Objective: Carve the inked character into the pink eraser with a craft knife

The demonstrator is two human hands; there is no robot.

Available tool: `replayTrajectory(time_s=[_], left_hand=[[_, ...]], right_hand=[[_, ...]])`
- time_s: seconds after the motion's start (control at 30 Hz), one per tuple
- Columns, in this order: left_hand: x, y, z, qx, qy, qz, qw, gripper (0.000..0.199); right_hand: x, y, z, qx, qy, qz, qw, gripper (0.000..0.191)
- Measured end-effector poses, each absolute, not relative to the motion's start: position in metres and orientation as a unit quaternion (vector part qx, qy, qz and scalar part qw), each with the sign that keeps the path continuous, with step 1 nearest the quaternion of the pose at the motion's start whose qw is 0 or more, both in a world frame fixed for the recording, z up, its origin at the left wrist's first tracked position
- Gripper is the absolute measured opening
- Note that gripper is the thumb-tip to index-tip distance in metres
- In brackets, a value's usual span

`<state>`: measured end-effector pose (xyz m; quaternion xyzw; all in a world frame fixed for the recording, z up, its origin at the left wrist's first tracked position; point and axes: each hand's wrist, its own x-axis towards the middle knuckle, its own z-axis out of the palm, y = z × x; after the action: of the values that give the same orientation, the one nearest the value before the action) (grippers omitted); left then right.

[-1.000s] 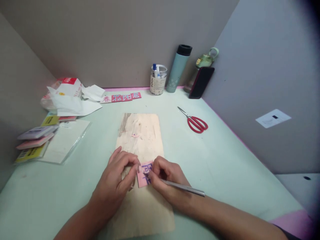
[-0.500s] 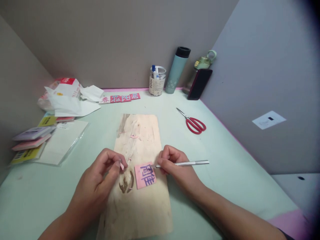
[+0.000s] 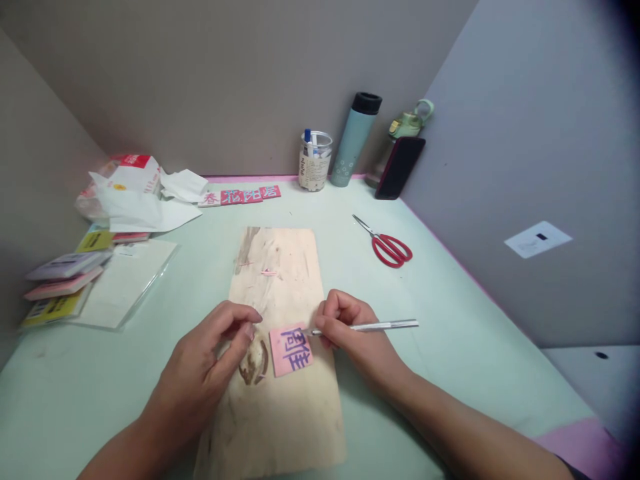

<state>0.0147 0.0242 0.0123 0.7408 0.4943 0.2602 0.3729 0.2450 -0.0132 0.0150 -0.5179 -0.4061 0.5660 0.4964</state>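
Hands point(image 3: 207, 360) flank pink square point(image 3: 291, 351) — right point(image 3: 357, 340) grips tool point(image 3: 385, 325).

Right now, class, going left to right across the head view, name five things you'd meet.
Stacked multicoloured flat packets, left hand, square pink block with purple lettering, right hand, white rectangular wall label.

Grey walls point(image 3: 225, 80) border a pale green tabletop point(image 3: 440, 320).

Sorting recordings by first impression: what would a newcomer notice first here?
The purple-lettered pink square stands out, lying on the wooden board between the left hand and the right hand, which holds a slim silver tool. Beyond the right hand, red-handled scissors lie on the table.
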Motion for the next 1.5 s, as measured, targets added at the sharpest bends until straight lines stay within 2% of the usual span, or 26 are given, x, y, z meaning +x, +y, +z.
replayTrajectory(time_s=[0.2, 0.87, 1.13, 1.33, 1.5], left_hand=[[0.015, 0.026, 0.015, 0.763, 0.471, 0.267, 0.353, 0.025], [0.016, 0.027, 0.008, 0.774, 0.436, 0.294, 0.353, 0.01], [0.016, 0.025, 0.01, 0.779, 0.438, 0.301, 0.332, 0.016], [0.011, 0.026, 0.003, 0.803, 0.431, 0.305, 0.277, 0.016], [0.014, 0.024, -0.006, 0.844, 0.398, 0.269, 0.238, 0.038]], right_hand=[[0.244, -0.014, 0.016, -0.516, -0.402, 0.57, 0.498, 0.025], [0.245, -0.013, 0.015, -0.513, -0.399, 0.575, 0.496, 0.026], [0.251, -0.011, 0.011, -0.492, -0.347, 0.602, 0.525, 0.026], [0.254, -0.011, 0.014, -0.508, -0.372, 0.573, 0.524, 0.028], [0.255, -0.01, 0.02, -0.53, -0.399, 0.548, 0.511, 0.023]])
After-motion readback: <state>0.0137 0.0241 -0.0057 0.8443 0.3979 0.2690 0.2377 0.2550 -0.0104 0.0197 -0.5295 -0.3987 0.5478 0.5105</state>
